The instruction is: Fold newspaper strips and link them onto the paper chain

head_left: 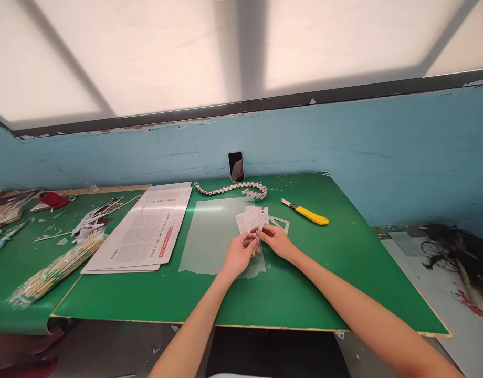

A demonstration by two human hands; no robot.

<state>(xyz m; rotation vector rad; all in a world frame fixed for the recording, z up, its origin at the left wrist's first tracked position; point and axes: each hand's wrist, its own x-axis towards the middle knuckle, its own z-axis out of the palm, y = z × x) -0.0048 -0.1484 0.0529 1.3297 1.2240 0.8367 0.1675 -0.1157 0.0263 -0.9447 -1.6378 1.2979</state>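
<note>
My left hand point(240, 253) and my right hand point(276, 239) meet over the lower right of a translucent sheet point(206, 231). Both pinch a narrow folded paper strip point(261, 227), which slants up between them. Just behind the hands lie small printed paper pieces point(245, 220), partly overlapping. A clear triangular ruler point(283, 223) shows beside them, partly covered. Beyond the sheet, a zigzag chain of folded paper point(229, 188) curves across the green table point(328, 283).
A yellow utility knife point(312, 216) lies to the right, its blade showing. A phone point(236, 167) leans on the wall. Stacked newspapers point(143, 231) and bagged sticks point(60, 269) are on the left, with scissors point(5, 239) and a red object point(53, 199) farther left.
</note>
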